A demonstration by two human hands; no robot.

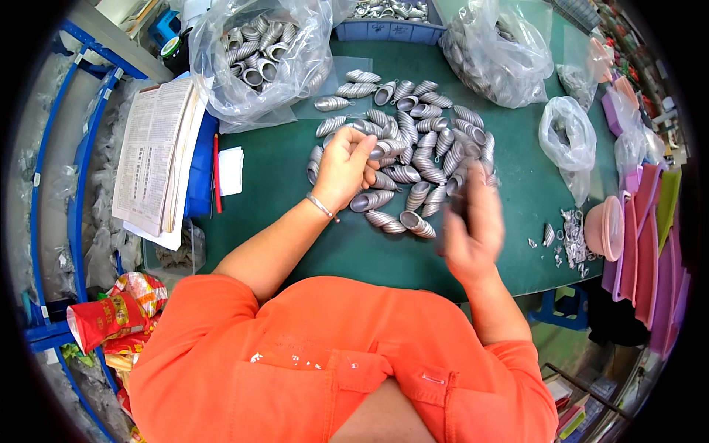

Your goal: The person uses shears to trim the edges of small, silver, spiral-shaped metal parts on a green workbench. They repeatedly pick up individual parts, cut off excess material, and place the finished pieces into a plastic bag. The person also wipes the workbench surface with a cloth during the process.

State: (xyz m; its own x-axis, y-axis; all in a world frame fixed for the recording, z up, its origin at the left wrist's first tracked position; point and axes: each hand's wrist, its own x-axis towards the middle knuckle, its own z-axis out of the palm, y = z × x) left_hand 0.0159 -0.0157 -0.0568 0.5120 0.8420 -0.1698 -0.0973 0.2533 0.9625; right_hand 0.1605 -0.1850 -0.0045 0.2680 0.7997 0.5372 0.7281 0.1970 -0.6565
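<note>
A loose pile of grey, spiral-grooved metal pieces (425, 166), hollow and slant-cut at one end, lies across the green table; a few carry small wire loops. Over the pile's left side, my left hand (347, 166) pinches one such spiral metal piece (384, 150) between thumb and fingers, its open end toward the thumb. My right hand (476, 229) is at the pile's lower right edge, smeared by motion. Something dark shows by its fingers, but whether it is held cannot be made out.
More spiral pieces fill a clear plastic bag (266, 88) at the back left and another bag (498, 59) at the back right. A blue bin (391, 29) stands between them. Left lie a notebook (155, 155) and a red pen (217, 173); right, small metal parts (574, 236) beside a pink bowl (604, 229).
</note>
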